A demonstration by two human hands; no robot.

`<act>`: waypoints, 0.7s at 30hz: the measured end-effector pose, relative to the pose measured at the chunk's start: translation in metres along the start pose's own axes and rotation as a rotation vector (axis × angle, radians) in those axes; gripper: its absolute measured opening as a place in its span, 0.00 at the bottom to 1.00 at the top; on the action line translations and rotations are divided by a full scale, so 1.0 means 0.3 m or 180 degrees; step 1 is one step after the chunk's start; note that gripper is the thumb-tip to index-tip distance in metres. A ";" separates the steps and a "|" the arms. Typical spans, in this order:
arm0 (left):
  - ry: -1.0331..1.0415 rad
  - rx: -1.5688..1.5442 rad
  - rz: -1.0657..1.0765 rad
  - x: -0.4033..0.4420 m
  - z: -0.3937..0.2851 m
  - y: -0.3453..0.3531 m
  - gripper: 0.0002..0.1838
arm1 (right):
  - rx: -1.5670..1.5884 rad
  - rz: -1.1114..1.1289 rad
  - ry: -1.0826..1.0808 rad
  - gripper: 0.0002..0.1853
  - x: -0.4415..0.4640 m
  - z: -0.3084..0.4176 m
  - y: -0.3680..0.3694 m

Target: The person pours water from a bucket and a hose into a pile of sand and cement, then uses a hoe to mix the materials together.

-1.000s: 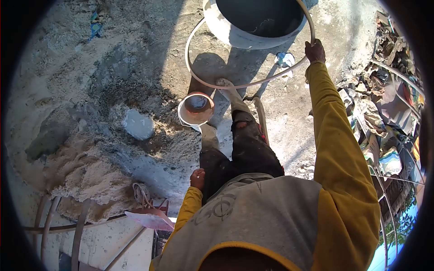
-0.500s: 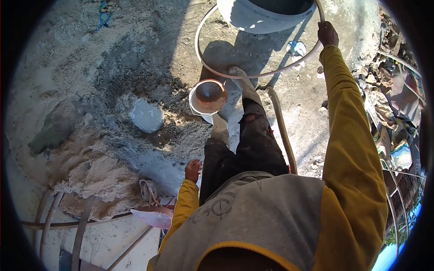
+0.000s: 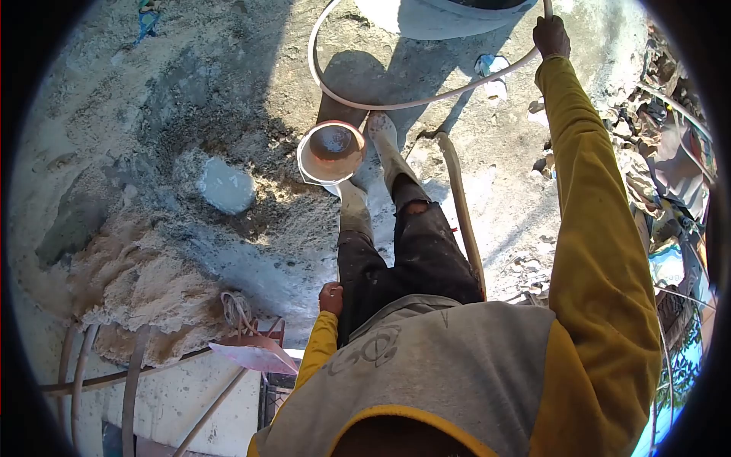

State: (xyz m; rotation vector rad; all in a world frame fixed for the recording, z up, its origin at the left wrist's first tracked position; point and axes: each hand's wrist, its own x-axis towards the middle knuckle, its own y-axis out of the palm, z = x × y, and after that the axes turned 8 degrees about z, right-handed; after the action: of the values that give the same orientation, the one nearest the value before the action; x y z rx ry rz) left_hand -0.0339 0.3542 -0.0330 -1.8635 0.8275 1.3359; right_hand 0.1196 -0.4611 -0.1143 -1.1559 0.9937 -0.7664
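Note:
My right hand (image 3: 551,36) is wrapped round a pale hose (image 3: 426,102) at the top right. The hose curves in a wide loop over the ground, below a large white tub (image 3: 449,21) cut off by the top edge. Low beside my thigh hangs my left hand (image 3: 331,298), its fingers curled; whether anything is in them is hidden. A bucket (image 3: 330,152) with a reddish inside stands by my boots, some way above my left hand.
A wooden handle (image 3: 460,206) lies right of my legs. At the left are a sand heap (image 3: 152,297) and a pale round lump (image 3: 226,185). Torn bags (image 3: 670,160) pile up at the right. A pink sheet (image 3: 255,356) and curved bars (image 3: 133,381) are at the lower left.
The tub has shifted further out at the top of the view. My right hand has risen toward the top with the hose. My left hand's fingers, looser half a second ago, are curled again.

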 end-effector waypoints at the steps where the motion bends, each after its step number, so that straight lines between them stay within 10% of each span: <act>1: -0.0067 -0.0034 -0.0024 0.014 -0.043 0.011 0.15 | -0.0016 0.0005 0.0004 0.24 0.025 -0.037 0.019; 21: 0.0111 0.0077 0.0032 0.092 -0.157 0.018 0.15 | 0.0144 0.0501 -0.0250 0.27 -0.025 -0.281 0.110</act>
State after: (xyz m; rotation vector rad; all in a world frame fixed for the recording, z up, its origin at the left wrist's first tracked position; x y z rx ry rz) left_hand -0.0065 0.3097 -0.0493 -1.8711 0.8683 1.2973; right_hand 0.0389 -0.4779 -0.1524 -1.0478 0.9843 -0.6107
